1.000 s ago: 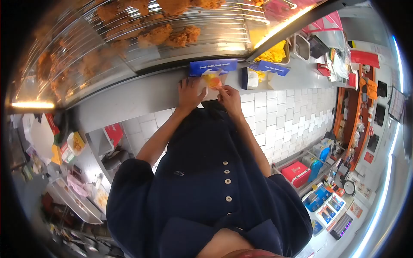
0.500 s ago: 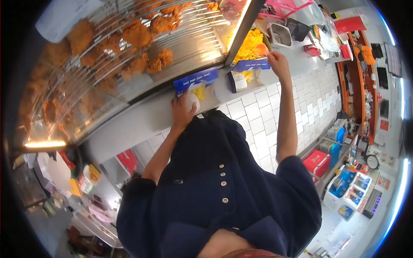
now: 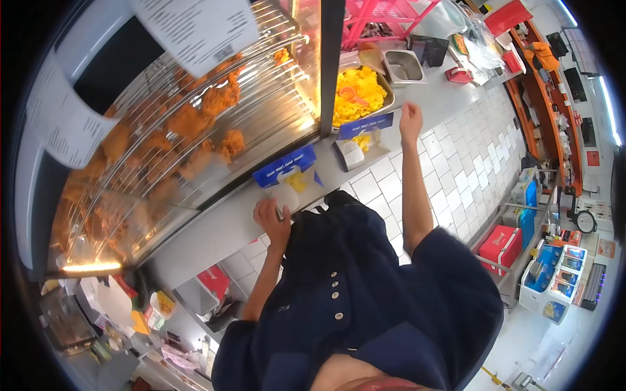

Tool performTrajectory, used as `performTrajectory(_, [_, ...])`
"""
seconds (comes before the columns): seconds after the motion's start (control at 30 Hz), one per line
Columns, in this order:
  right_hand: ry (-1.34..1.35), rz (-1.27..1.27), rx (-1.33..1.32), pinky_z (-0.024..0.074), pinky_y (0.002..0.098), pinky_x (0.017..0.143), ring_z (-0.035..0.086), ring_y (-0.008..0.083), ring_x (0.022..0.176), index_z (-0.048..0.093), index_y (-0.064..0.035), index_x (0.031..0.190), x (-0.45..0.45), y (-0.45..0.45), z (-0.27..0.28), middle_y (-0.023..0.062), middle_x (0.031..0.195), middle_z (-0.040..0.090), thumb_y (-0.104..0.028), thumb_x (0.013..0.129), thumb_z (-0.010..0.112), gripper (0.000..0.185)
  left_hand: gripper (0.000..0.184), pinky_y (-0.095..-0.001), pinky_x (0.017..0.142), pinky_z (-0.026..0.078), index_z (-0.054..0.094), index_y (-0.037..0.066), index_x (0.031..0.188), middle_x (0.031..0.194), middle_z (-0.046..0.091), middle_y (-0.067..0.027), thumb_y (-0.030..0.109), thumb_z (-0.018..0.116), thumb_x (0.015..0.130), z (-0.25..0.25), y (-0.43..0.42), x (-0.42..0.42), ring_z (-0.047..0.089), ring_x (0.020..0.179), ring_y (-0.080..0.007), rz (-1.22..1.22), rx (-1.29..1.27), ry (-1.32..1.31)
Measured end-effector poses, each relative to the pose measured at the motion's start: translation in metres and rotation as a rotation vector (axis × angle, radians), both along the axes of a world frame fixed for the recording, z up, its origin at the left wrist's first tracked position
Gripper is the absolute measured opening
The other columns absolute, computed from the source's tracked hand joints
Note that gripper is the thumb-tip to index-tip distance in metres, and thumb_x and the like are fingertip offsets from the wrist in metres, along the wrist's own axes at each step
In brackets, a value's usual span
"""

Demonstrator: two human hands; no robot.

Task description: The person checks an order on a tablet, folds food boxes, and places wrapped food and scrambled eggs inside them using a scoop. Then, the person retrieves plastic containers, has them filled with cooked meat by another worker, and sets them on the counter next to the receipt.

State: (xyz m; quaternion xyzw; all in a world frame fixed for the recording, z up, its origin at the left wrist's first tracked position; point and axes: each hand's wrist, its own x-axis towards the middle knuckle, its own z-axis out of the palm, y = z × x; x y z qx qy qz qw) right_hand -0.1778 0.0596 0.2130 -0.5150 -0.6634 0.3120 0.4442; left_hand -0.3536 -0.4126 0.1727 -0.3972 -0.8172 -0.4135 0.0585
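Observation:
My left hand (image 3: pixel 274 220) is at the near left end of an open blue-and-white cardboard food box (image 3: pixel 285 168), its fingers and thumb closed on that end. Inside the box are a white rounded item (image 3: pixel 283 195) and some yellow food (image 3: pixel 297 182). My right hand (image 3: pixel 411 122) is raised over the counter's front edge with its fingers curled in, and nothing shows in them. Left of it stands a second open box (image 3: pixel 366 126) with a white item and yellow pieces. An orange scoop (image 3: pixel 352 96) lies on the yellow food in a metal tray (image 3: pixel 389 99), apart from my right hand.
A glass-sided warming cabinet (image 3: pixel 287 117) with fried pieces on wire racks stands along the counter (image 3: pixel 195 251). Beyond the yellow food are a steel container (image 3: pixel 404 66) and a pink basket (image 3: pixel 385 19). A red cooler box (image 3: pixel 501 246) sits behind at right.
My right hand has let go of the orange scoop and drawn back from the tray. My left hand has shifted to the box's near end. The view has turned and moved.

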Motion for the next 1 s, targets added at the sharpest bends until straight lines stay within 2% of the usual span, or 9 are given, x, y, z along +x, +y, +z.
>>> performTrajectory(0.07, [-0.132,-0.059,-0.096,0.0529,0.0327,0.086,0.068,0.0209,0.093,0.068,0.0005,0.119,0.043,-0.027,-0.025,0.0139,0.104,0.073,-0.022,0.097,0.067,0.032,0.036,-0.0537,0.103,0.038,0.062,0.007,0.119,0.117,0.064,-0.0152,0.014,0.074,0.086,0.007,0.012,0.013,0.056,0.118,-0.0367,0.054,0.070,0.017])
performTrajectory(0.23, [-0.324,0.314,-0.351,0.0563,0.0377,0.076,0.071,0.0217,0.089,0.067,-0.0038,0.119,0.071,-0.062,-0.067,0.0130,0.098,0.075,-0.036,0.086,0.080,0.048,0.011,-0.0421,0.074,0.049,0.066,0.009,0.088,0.083,0.066,-0.0064,0.008,0.076,0.084,0.055,0.092,0.055,0.063,0.076,-0.0285,-0.555,0.131,-0.229])
performTrajectory(0.37, [-0.591,0.354,-0.341,0.0576,0.0422,0.073,0.073,0.0323,0.081,0.068,-0.0066,0.114,0.062,-0.046,-0.051,0.0126,0.085,0.075,-0.044,0.081,0.078,0.051,0.011,-0.0397,0.069,0.050,0.066,0.009,0.085,0.083,0.066,-0.0071,0.009,0.077,0.083,0.073,0.187,0.093,0.064,0.077,-0.0280,-0.704,0.086,-0.137])
performTrajectory(0.5, [-0.585,0.539,-0.073,0.0557,0.0512,0.073,0.070,0.0417,0.080,0.064,-0.0058,0.119,0.063,-0.026,-0.079,0.0179,0.084,0.073,-0.025,0.090,0.063,0.035,0.010,-0.0403,0.069,0.051,0.067,0.007,0.083,0.079,0.066,-0.0087,0.010,0.077,0.083,0.078,0.282,0.157,0.065,0.074,-0.0295,-0.839,0.009,-0.117])
performTrajectory(0.57, [-0.570,0.666,-0.231,0.0537,0.0539,0.077,0.069,0.0436,0.088,0.060,-0.0029,0.124,0.066,-0.021,-0.073,0.0232,0.088,0.071,-0.022,0.092,0.060,0.037,0.010,-0.0401,0.067,0.052,0.068,0.006,0.085,0.082,0.068,-0.0098,0.011,0.077,0.084,0.076,0.320,0.188,0.066,0.074,-0.0303,-0.920,-0.087,-0.143])
performTrajectory(0.67, [-0.440,0.766,-0.263,0.0539,0.0509,0.080,0.069,0.0421,0.093,0.056,-0.0015,0.129,0.099,0.006,-0.059,0.0270,0.095,0.071,-0.027,0.095,0.061,0.043,0.009,-0.0390,0.068,0.054,0.070,0.005,0.090,0.084,0.070,-0.0106,0.009,0.077,0.085,0.085,0.372,0.225,0.068,0.074,-0.0305,-0.888,-0.036,-0.158])
performTrajectory(0.73, [-0.034,0.922,-0.441,0.0547,0.0447,0.079,0.071,0.0361,0.090,0.061,-0.0022,0.122,0.124,0.036,-0.059,0.0255,0.098,0.071,-0.034,0.098,0.062,0.040,0.010,-0.0374,0.069,0.055,0.070,0.005,0.095,0.085,0.070,-0.0118,0.007,0.076,0.088,0.089,0.402,0.241,0.069,0.072,-0.0283,-0.835,0.010,-0.236])
performTrajectory(0.87, [-0.033,0.803,-0.466,0.0528,0.0354,0.072,0.067,0.0199,0.075,0.068,-0.0015,0.095,0.187,0.136,-0.067,0.0122,0.083,0.071,-0.033,0.101,0.062,0.033,0.010,-0.0346,0.061,0.051,0.067,0.003,0.096,0.077,0.065,-0.0128,0.011,0.072,0.094,0.082,0.471,0.266,0.065,0.065,-0.0231,-0.658,-0.005,-0.368])
performTrajectory(1.0, [-0.098,0.621,-0.522,0.0500,0.0314,0.065,0.062,0.0123,0.068,0.064,-0.0014,0.088,0.236,0.307,-0.018,0.0060,0.074,0.065,-0.030,0.103,0.058,0.032,0.016,-0.0344,0.057,0.048,0.066,0.001,0.091,0.069,0.059,-0.0138,0.015,0.070,0.096,0.055,0.567,0.281,0.062,0.060,-0.0240,-0.634,-0.072,-0.442])
